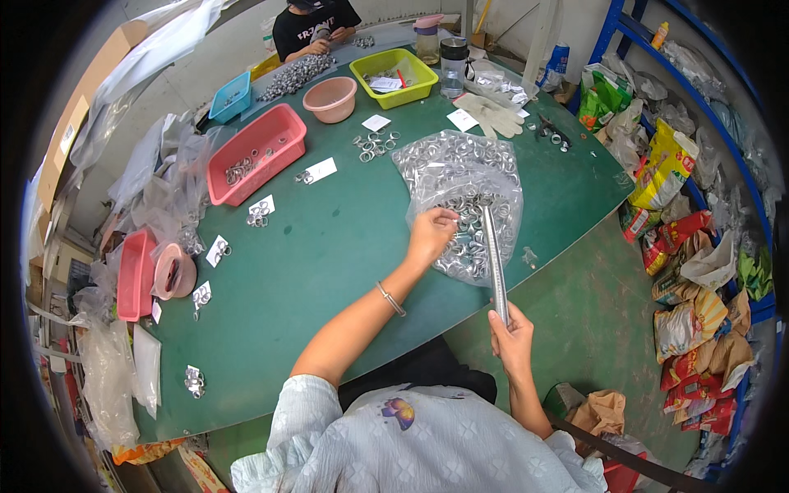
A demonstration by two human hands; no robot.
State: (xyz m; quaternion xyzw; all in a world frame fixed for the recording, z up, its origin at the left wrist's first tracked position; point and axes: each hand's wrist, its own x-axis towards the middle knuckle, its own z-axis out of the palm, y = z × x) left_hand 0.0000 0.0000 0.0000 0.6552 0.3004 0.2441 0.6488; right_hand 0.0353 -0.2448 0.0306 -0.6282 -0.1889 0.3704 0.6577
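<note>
My right hand (513, 335) is wrapped round the lower end of a long silver ring mandrel (496, 267), which slants up over a clear plastic bag (427, 177). Inside the bag lies a large heap of silver metal rings (470, 251). At the heap's left edge is my left hand (433, 234), its fingers pinched together; what they hold, if anything, is too small to name. The mandrel's tip reaches in among the rings, a little right of my left fingertips.
Small ring piles (376, 146) with white paper slips dot the green table (329, 246). Pink (256, 156), blue and yellow-green (394, 78) bins stand along its far side. A co-worker (316, 33) sits beyond, at a grey heap (296, 76). Blue shelving (715, 131) with bags stands right.
</note>
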